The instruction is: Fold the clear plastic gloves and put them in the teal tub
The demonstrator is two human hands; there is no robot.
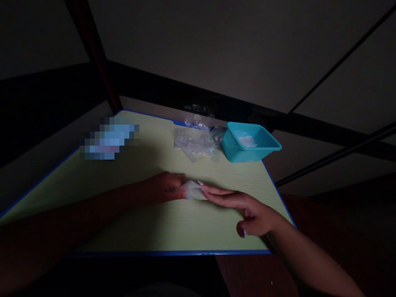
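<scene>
A small clear plastic bag (192,191) lies on the pale green table (148,222) between my two hands. My left hand (165,186) is curled, its fingers pinching the bag's left end. My right hand (243,207) lies flat with fingers stretched out, the fingertips pressing on the bag's right end. The scene is dim.
A pile of clear plastic bags (194,142) sits at the table's far edge. Beside it on the right stands a teal plastic tub (251,141) with something white inside. A blurred bluish patch (109,137) lies at the far left. The table's blue edge runs close to my body.
</scene>
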